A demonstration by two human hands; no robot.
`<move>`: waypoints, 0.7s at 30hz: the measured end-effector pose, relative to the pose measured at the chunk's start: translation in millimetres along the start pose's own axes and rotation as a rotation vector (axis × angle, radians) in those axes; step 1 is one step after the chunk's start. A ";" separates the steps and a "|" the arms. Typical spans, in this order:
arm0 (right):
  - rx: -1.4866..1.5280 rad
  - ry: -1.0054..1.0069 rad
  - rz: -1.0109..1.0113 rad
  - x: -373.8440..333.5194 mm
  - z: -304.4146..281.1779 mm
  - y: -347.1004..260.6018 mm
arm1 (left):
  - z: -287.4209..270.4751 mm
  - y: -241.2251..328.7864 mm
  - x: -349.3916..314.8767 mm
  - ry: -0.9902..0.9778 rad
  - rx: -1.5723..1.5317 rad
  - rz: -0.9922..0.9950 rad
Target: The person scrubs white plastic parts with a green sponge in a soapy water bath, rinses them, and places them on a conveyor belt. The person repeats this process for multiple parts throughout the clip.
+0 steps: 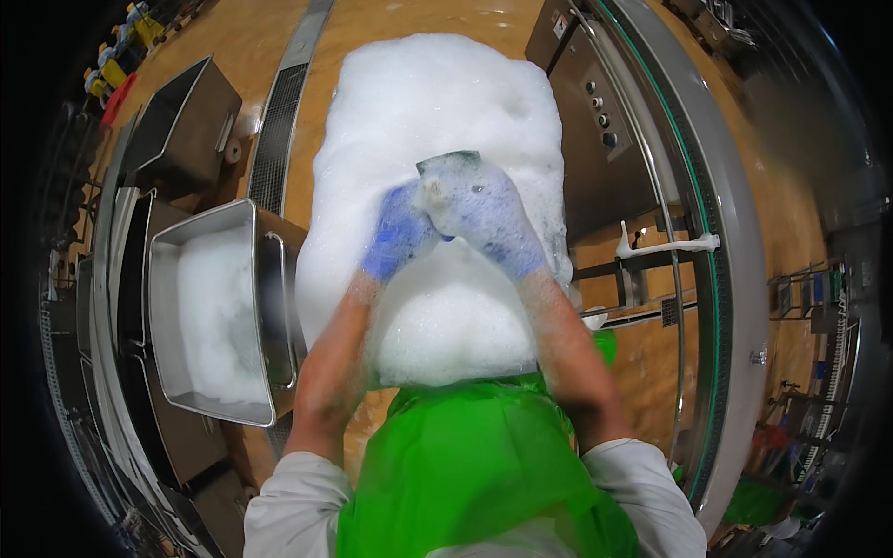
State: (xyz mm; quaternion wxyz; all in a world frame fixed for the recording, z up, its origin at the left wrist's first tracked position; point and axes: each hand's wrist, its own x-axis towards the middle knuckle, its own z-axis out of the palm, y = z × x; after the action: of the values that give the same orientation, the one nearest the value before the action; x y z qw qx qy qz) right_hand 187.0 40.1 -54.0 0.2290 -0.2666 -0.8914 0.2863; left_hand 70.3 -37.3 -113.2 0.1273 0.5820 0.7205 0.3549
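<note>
While you lean over it, these lines run from biggest to smallest.
Foam tub: a large container heaped with white suds (437, 102) sits straight ahead of you on the orange floor.
Steel pan: a rectangular metal pan (163, 279), part full of foam, stands just left of the suds.
Apron: your green apron (474, 465) covers the lower centre.
Right hand: your blue-gloved right hand (488, 219) has its grip wrapped around a soapy green-grey sponge (451, 167) above the foam.
Left hand: your blue-gloved left hand (400, 232) presses against the right, fingers curled; what it grips cannot be told.
</note>
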 end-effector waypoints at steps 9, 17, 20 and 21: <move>-1.032 -0.625 0.067 -36.6 58.9 134.2 | -7.5 4.1 7.3 -0.323 -0.794 -0.269; -0.449 -0.515 -0.008 -26.7 -15.1 77.2 | -15.0 -1.0 1.0 -0.254 -1.161 -0.307; -0.324 -0.207 -0.313 -25.6 -25.0 57.0 | -8.0 -2.7 3.3 -0.340 -0.836 -0.373; -0.431 -0.254 -0.383 -18.5 -19.2 51.0 | -4.3 0.8 4.9 -0.389 -0.704 -0.375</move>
State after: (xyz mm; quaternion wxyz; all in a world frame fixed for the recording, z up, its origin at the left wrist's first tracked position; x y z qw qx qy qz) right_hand 229.2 71.7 -77.0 0.1040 -0.0986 -0.9869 0.0735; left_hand 66.9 -34.2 -108.4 0.5133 0.4182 0.6114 0.4334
